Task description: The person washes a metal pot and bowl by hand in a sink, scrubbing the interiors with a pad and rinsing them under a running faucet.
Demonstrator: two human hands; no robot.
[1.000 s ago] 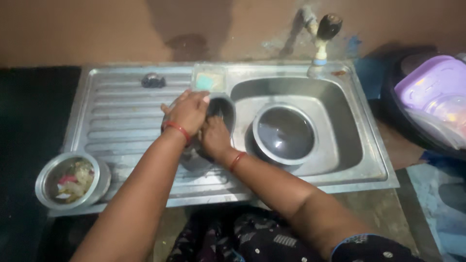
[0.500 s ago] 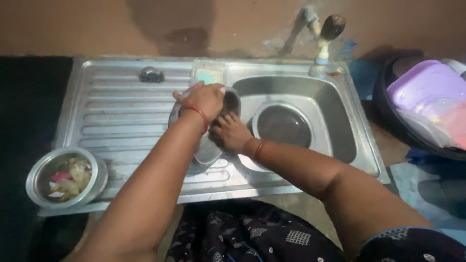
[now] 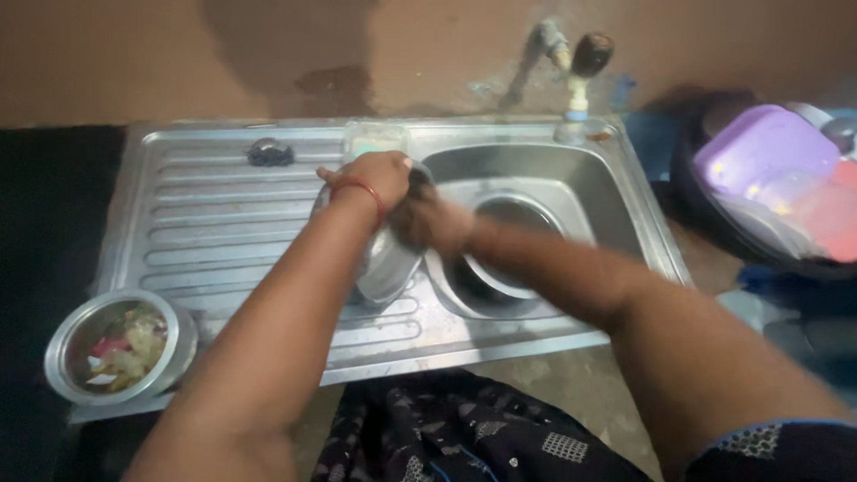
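Both hands work one steel bowl [image 3: 386,263] beside the sink basin [image 3: 536,178]: left hand [image 3: 375,178] grips its rim, right hand [image 3: 433,223] is blurred, grip unclear.

Sink unit [image 3: 214,223]: bare silver-grey steel, with a ribbed pattern of parallel grooves on the draining board. Steel vessel [image 3: 386,263] in the left hand [image 3: 379,174]: the same silver-grey. Bangle [image 3: 368,192] on the left wrist: red. Small bowl [image 3: 120,344] at the lower left: silver steel, holding scraps in pink, pale green and white. Scrubber [image 3: 270,153] on the draining board: dark grey. Soap dish [image 3: 375,137]: pale green. Wall [image 3: 178,54]: brown, with a darker patch. Tub [image 3: 768,156] at the right: purple lid, with pink beside it. Garment [image 3: 464,433]: black with a small white print.
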